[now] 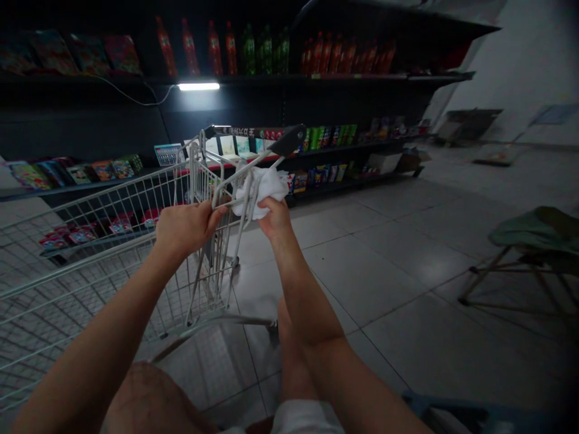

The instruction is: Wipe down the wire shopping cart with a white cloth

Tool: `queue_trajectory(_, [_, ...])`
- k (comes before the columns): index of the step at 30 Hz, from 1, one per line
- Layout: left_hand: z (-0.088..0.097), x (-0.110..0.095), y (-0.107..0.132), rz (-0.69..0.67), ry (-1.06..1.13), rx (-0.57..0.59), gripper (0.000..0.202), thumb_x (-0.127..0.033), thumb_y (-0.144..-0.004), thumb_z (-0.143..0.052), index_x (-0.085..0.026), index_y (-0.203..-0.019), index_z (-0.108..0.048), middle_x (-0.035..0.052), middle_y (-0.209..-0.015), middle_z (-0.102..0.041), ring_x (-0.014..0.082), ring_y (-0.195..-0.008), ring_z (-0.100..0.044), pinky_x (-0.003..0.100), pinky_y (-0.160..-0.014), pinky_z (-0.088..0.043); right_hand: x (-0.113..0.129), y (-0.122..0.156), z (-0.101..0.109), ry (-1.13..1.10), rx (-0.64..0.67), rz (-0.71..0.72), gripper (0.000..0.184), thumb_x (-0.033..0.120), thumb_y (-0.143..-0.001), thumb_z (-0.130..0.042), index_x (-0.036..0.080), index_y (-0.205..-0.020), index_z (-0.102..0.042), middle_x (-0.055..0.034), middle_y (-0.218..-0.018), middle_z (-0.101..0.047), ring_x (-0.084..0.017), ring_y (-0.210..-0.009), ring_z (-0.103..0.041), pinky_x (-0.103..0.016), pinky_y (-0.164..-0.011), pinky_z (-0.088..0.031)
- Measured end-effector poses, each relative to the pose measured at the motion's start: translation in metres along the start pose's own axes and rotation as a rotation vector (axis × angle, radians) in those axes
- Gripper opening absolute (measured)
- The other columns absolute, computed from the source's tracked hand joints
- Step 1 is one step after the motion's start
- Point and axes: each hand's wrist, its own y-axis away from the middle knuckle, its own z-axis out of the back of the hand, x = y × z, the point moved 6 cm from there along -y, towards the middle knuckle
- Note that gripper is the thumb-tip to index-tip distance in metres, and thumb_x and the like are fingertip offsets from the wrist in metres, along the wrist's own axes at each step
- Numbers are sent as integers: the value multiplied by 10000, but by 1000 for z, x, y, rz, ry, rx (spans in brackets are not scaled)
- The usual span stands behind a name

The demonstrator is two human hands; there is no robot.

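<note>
A wire shopping cart [149, 265] stands in front of me, its dark handle bar [253, 134] at the far end of the frame parts I touch. My left hand [184, 226] is wrapped over the cart's upper rim, near the corner below the handle. In my right hand [275, 218] is a bunched white cloth [266, 184], pressed against the metal bars under the handle. Part of the cloth lies behind those bars. My right thumb shows on top; the other fingers are mostly hidden by the cloth.
Dark shelves behind the cart hold red bottles [215, 48], green bottles [266, 49] and packaged goods [113, 170]. A lit tube lamp [199, 87] hangs under the upper shelf. On the right, a folding stool [538, 241] with green fabric stands on the tiled floor [384, 265].
</note>
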Motion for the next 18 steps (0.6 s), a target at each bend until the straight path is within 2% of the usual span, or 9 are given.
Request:
queue_trajectory(6, [1,24,20,-6,-23,6,709,-594,-967,-69,-196,-915,-654,123,-855,-725,290,-776,-683,330,-559,-265,-10,24,-24,-110,-38,-78,421,138,-475,-554,225,-887,-570,76,-708,-614,-114,-702,-587,-258,-705,-529])
queue_trajectory(9, [-1,50,35,-22,10,15,671,-566,-968,-97,-192,-831,-637,127,-778,-702,274,-733,-660,338,-557,-255,-17,41,-36,-155,-1,-102,430,105,-448,-583,231,-859,-565,96,-723,-622,-90,-657,-569,-218,-646,-496])
queue_trajectory(12, [-4,77,51,-77,137,12,597,-563,-950,-168,-202,-752,-600,107,-692,-656,241,-653,-617,342,-562,-297,-20,49,-39,-124,8,-128,373,91,-445,-580,219,-794,-546,96,-712,-630,-96,-645,-579,-217,-614,-484])
queue_trajectory(13, [-1,83,55,-85,213,-18,574,-567,-944,-190,-202,-768,-597,99,-690,-649,233,-648,-609,343,-573,-328,-20,49,-39,-112,-17,-138,349,85,-443,-570,213,-767,-538,94,-684,-621,-101,-641,-582,-217,-606,-483])
queue_trajectory(15, [11,91,63,-74,426,-169,544,-566,-943,-224,-187,-916,-614,102,-792,-676,234,-734,-637,355,-644,-423,-17,48,-44,-117,-74,-152,320,76,-441,-551,204,-733,-534,90,-642,-607,-106,-635,-585,-217,-603,-488])
queue_trajectory(16, [19,92,67,-65,541,-269,536,-553,-951,-235,-175,-1044,-604,115,-903,-693,239,-833,-656,364,-717,-467,-14,49,-52,-139,-78,-148,315,75,-447,-549,203,-735,-542,86,-642,-609,-109,-645,-592,-221,-616,-499])
queue_trajectory(18, [37,86,73,-60,693,-460,544,-523,-968,-253,-160,-1281,-511,146,-1139,-670,244,-1041,-643,384,-876,-489,-7,52,-77,-193,-7,-128,310,85,-484,-562,209,-768,-567,74,-678,-625,-116,-702,-618,-239,-682,-530])
